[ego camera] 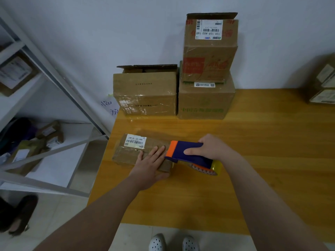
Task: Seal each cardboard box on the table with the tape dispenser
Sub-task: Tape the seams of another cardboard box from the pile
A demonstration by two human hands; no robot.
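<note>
On the table (pixel 262 151) I see an open-flapped box (pixel 145 93) at the far edge, contents hidden, and near the left edge a flat box (pixel 126 154), the tape dispenser (pixel 186 145) at its right end gripped by my right hand (pixel 212 147), my left hand (pixel 150 163) pressing flat on it.

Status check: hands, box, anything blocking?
Left hand flat on small labelled box, fingers straight. Right hand grips tape dispenser, orange nose at box's right end. Open-flap box and two-box stack behind, clear of the stroke.
</note>
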